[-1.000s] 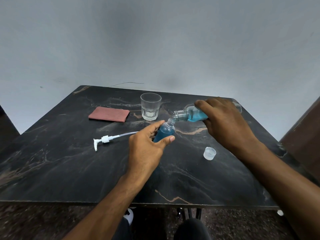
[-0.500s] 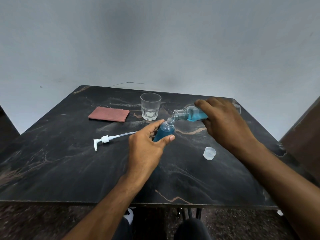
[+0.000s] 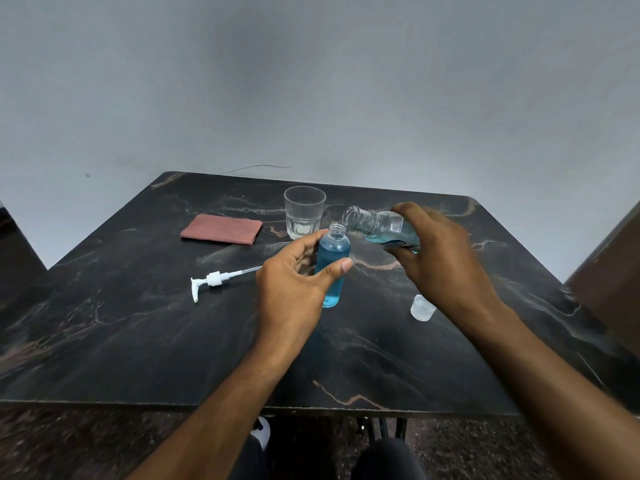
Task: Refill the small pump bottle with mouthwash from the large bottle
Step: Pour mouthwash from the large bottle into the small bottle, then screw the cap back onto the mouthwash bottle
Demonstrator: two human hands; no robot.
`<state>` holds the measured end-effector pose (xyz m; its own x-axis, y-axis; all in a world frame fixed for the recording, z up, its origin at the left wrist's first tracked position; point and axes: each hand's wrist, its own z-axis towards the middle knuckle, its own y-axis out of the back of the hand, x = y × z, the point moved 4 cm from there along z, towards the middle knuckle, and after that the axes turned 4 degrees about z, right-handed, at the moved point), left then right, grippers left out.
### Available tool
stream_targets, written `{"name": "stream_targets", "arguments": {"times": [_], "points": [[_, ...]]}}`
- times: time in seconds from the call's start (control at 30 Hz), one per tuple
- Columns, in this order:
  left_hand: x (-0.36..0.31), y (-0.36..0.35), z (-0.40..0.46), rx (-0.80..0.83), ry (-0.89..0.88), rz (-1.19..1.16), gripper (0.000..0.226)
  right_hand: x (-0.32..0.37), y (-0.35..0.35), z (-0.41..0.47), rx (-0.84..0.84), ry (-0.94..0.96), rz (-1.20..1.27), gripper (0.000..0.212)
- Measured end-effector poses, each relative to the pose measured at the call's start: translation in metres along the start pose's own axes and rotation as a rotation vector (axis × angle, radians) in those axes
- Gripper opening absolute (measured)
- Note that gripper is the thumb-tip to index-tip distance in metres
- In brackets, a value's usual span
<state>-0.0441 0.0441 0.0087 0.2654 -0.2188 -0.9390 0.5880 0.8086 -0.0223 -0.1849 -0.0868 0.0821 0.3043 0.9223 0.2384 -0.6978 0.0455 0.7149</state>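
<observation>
The small bottle (image 3: 331,261) stands upright on the dark marble table (image 3: 138,323), uncapped and nearly full of blue mouthwash. My left hand (image 3: 294,289) grips it between thumb and fingers. To its right, my right hand (image 3: 436,258) holds the large clear bottle (image 3: 377,226), tilted with its open mouth raised just above and right of the small bottle's neck; blue liquid lies in its lower side. The white pump head (image 3: 214,280) with its tube lies on the table to the left. The large bottle's clear cap (image 3: 422,308) sits on the table below my right wrist.
An empty drinking glass (image 3: 304,216) stands just behind the small bottle. A folded reddish cloth (image 3: 221,229) lies at the back left. The table's front edge runs across the lower part of the view, with my knees below it.
The large bottle's mouth has lifted off the small bottle's neck and tipped back upward, so pouring has stopped. The small bottle stands straighter in my left hand.
</observation>
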Motion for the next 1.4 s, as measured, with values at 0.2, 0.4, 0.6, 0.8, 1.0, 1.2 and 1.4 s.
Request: {"name": "stream_targets", "arguments": {"times": [0.2,0.4,0.6,0.8,1.0,1.2,1.4], "points": [[0.000,0.003,0.001,-0.012,0.012,-0.003,0.058,-0.003,-0.013,-0.006,-0.019,-0.048,0.032,0.053],[0.000,0.004,0.002,-0.008,0.021,0.003,0.056,-0.007,-0.023,-0.009,-0.017,-0.089,0.053,0.056],[0.005,0.006,0.006,-0.008,0.001,0.022,0.054,-0.009,-0.028,-0.006,-0.078,-0.169,0.209,0.051],[0.015,0.011,0.011,0.021,0.033,0.026,0.047,-0.025,-0.046,-0.016,-0.150,-0.489,0.602,0.051],[0.026,0.018,0.016,0.060,0.104,-0.007,0.044,-0.034,-0.065,-0.031,-0.134,-0.647,0.914,0.063],[0.032,0.020,0.014,0.123,0.106,-0.005,0.045,-0.030,-0.068,-0.032,-0.073,-0.642,1.111,0.061],[0.038,0.021,0.014,0.137,0.104,0.023,0.047,-0.029,-0.068,-0.031,0.009,-0.630,1.178,0.058]]}}
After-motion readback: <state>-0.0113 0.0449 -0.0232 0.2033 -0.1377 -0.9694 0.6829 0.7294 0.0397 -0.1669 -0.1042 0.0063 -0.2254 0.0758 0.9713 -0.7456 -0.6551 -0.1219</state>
